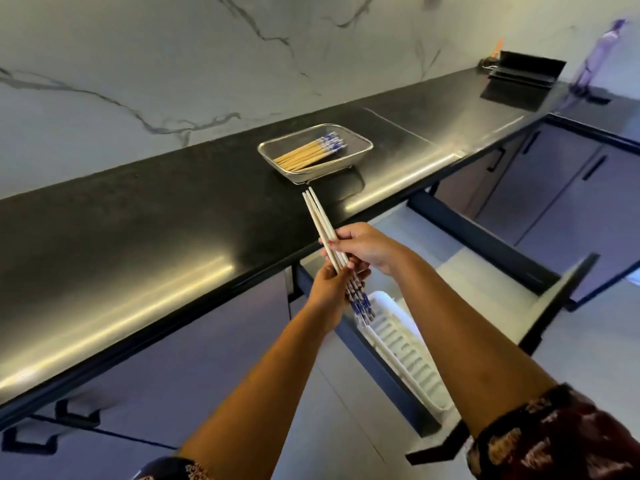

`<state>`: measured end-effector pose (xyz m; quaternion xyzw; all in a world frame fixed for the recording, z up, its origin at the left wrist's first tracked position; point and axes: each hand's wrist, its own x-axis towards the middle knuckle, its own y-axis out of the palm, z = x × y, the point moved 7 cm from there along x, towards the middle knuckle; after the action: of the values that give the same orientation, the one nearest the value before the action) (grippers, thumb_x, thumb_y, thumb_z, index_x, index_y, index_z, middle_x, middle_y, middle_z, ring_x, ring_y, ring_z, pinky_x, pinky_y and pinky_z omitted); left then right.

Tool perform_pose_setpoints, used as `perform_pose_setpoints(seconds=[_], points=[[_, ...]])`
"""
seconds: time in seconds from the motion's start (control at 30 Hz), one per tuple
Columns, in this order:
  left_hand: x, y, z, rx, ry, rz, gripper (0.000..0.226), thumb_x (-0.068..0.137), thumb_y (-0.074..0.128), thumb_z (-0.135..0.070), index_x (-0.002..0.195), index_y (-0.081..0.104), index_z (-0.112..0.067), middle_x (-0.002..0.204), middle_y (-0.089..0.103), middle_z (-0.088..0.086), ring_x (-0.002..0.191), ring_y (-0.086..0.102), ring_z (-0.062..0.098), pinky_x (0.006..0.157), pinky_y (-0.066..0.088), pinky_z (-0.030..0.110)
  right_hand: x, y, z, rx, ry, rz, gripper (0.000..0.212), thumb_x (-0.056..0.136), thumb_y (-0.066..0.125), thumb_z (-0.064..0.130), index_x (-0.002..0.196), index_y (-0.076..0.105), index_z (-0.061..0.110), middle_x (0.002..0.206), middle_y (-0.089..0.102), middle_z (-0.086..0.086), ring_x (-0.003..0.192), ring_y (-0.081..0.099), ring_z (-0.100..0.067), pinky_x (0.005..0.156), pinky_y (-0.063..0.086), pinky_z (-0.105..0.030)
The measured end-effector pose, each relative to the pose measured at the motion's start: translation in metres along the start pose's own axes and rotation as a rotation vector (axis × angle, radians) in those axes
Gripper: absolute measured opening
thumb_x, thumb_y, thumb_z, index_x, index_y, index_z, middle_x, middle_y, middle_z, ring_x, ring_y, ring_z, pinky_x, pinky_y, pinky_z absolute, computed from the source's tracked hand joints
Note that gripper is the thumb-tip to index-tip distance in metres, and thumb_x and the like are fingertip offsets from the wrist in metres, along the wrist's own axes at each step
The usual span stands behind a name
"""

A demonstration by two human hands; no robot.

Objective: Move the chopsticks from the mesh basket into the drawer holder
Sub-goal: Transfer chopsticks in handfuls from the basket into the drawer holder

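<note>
A metal mesh basket [360,151] stands on the black countertop and holds several wooden chopsticks [310,153] with blue-and-white patterned ends. Both hands hold a small bundle of chopsticks [320,220] over the counter's front edge, pale tips pointing toward the basket, patterned ends down. My left hand [329,289] grips the bundle low, near the patterned ends. My right hand [367,245] pinches it higher up. Below them a white ribbed holder [408,355] lies inside the open drawer [540,282].
The black countertop [156,244] runs along a marble wall. A black stand [526,72] and a clear purple bottle [595,57] sit at its far right end. Grey cabinet fronts with dark handles line the space under the counter.
</note>
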<state>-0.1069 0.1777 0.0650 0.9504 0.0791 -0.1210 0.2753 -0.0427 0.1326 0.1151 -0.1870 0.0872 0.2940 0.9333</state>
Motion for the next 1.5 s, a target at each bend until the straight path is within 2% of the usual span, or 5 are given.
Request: perform_pose_setpoints(seconds=[0.4,0.57,0.73,0.97,1.5], points=[[0.027,0.040,0.133,0.499,-0.237,-0.088,0.024,0.089,0.053,0.000,0.110,0.060,0.008,0.090,0.065,0.014,0.076,0.059,0.016,0.070,0.050,0.022,-0.021,-0.082,-0.161,0.078,0.358,-0.017,0.012,0.088,0.062,0.006,0.098,0.069,0.004,0.086,0.073,-0.011,0.076,0.071,-0.020,0.072,0.058,-0.032],[0.027,-0.030,0.135,0.599,-0.256,-0.571,0.020,0.082,0.060,0.003,0.096,0.065,-0.010,0.098,0.069,0.009,0.087,0.063,0.021,0.069,0.051,0.024,-0.024,-0.072,-0.223,0.053,0.524,0.036,0.024,0.087,0.063,0.002,0.108,0.063,-0.008,0.079,0.066,-0.012,0.069,0.065,-0.018,0.070,0.055,-0.030],[0.027,-0.056,0.131,0.643,-0.246,-0.706,0.022,0.082,0.061,0.002,0.089,0.065,-0.018,0.100,0.069,0.005,0.089,0.061,0.016,0.078,0.049,0.023,-0.026,-0.054,-0.262,-0.148,0.600,0.051,0.024,0.082,0.070,0.002,0.064,0.054,0.009,0.083,0.061,-0.016,0.075,0.068,-0.020,0.070,0.055,-0.027],[0.028,-0.047,0.134,0.906,-0.253,-0.662,0.031,0.087,0.057,-0.007,0.112,0.064,-0.023,0.115,0.067,-0.002,0.103,0.061,0.018,0.087,0.049,0.028,-0.027,-0.031,-0.284,-0.319,0.655,0.158,0.029,0.085,0.063,0.005,0.113,0.063,-0.002,0.111,0.066,-0.021,0.102,0.065,-0.034,0.092,0.053,-0.044],[0.035,-0.026,0.151,1.447,-0.247,-0.451,0.046,0.090,0.057,-0.031,0.134,0.045,-0.030,0.136,0.053,0.004,0.136,0.030,0.030,0.113,0.009,0.051,-0.014,-0.021,-0.286,-0.515,0.450,0.109,0.021,0.088,0.054,0.007,0.103,0.069,0.010,0.102,0.070,-0.012,0.092,0.064,-0.030,0.076,0.049,-0.030]])
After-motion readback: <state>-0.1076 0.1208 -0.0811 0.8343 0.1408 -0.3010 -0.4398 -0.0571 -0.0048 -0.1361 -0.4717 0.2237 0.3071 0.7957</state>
